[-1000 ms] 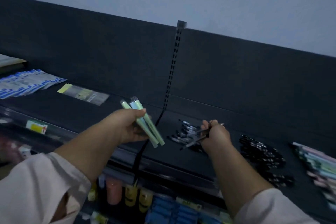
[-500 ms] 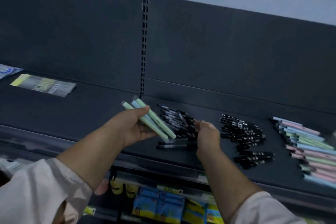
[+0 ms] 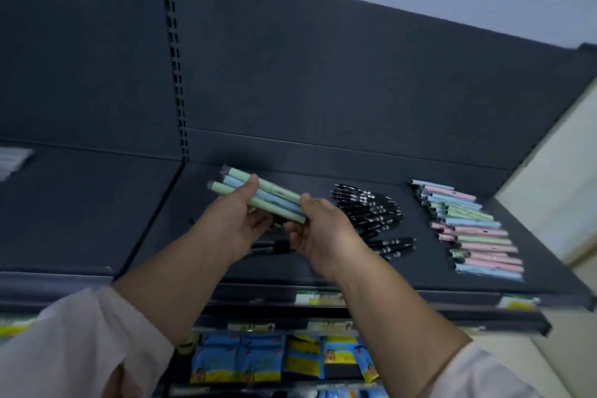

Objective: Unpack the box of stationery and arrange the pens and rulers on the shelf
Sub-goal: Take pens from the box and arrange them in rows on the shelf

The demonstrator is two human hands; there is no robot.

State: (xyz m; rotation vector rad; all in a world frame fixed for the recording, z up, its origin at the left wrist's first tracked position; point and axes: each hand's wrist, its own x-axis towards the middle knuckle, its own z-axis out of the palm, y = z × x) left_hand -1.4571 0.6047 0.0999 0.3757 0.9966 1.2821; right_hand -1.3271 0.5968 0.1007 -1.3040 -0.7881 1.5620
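My left hand [image 3: 231, 226] grips a small bundle of pastel pens [image 3: 271, 195], green and blue, held above the dark shelf [image 3: 155, 236]. My right hand [image 3: 323, 234] has come up to the bundle's right end, its thumb and fingers closing around the pen tips. Behind and right of my hands lies a heap of black pens [image 3: 371, 212] on the shelf. Further right, a row of pastel pens [image 3: 475, 231] in pink, green and blue is laid out side by side. A few black pens are partly hidden under my hands.
A slotted upright [image 3: 174, 52] divides the dark back panel. Some packaged items [image 3: 13, 160] lie at the far left of the shelf. Lower shelves hold blue and yellow packets [image 3: 258, 362]. A cream wall [image 3: 555, 178] bounds the shelf on the right.
My right hand has left the black pens and moved up left to the end of the pastel bundle. The camera has swung right, so the shelf upright sits further left.
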